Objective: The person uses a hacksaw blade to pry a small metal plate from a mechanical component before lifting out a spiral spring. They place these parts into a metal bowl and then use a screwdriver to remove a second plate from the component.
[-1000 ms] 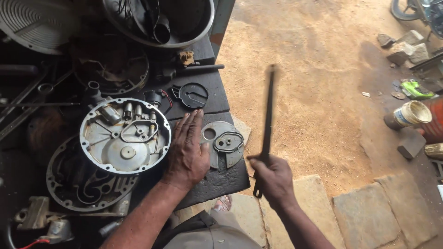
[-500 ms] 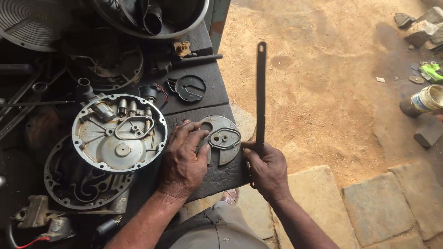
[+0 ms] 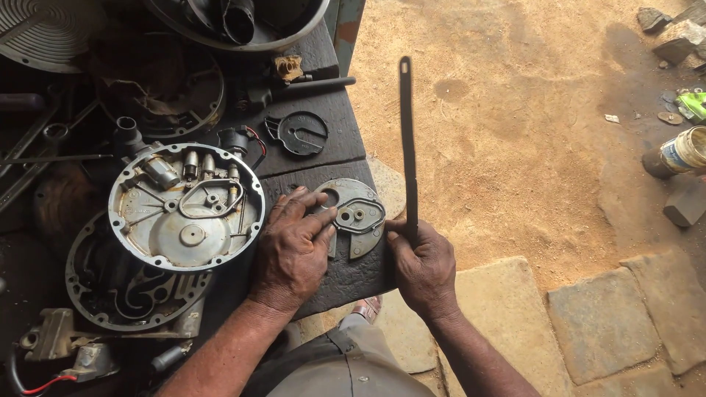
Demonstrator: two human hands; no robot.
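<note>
On the dark tabletop (image 3: 323, 140), near its right edge, I log a flat grey valve plate (image 3: 358, 213) with holes and a looped gasket outline. My left hand (image 3: 294, 250) lies palm down on its left part, fingers spread flat and closed on nothing, fingertips touching the plate. My right hand (image 3: 423, 268) is just beside the plate's right edge, its grip wrapped tight round the lower end of a long dark metal bar (image 3: 407, 140), which stands near upright, slotted tip up, over the sandy ground (image 3: 515, 110). Left of the left hand: a round silver housing cover (image 3: 186, 207) resting on a darker round casing (image 3: 125, 287). Behind the plate: a small black disc (image 3: 301, 133). Far right on the ground: a tin can (image 3: 680, 152), well apart.
</note>
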